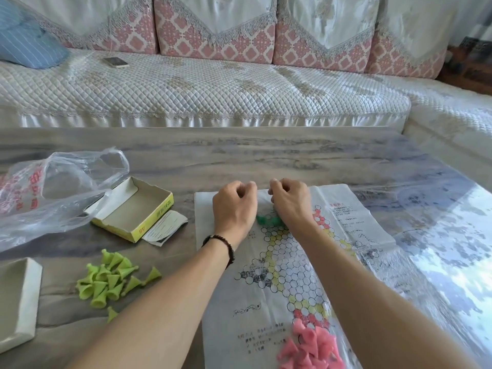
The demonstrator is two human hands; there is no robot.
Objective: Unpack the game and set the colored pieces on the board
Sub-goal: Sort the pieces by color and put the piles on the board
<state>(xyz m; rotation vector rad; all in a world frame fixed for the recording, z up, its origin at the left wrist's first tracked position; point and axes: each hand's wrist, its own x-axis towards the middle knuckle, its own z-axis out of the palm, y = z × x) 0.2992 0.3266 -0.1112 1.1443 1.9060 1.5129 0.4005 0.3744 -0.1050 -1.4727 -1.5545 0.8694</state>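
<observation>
Evidently both the left hand point(234, 206) and right hand point(290, 201) pinched a small clear bag, dark green pieces point(269, 220) gathered beneath them over the paper board point(271, 267), presumably to tear it open.

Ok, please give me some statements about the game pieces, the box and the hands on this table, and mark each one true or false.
1. The light green cone-shaped plastic pieces lie on the grey table, left of the printed paper game board. True.
2. The pink cone-shaped pieces lie inside the open yellow cardboard box. False: they are piled on the board's near end, and the box shows nothing inside.
3. The left hand and the right hand are both at the board's far end, fingers curled. True.
4. The dark green pieces lie beside the clear plastic bag. False: they are on the board, between the two hands.
</observation>
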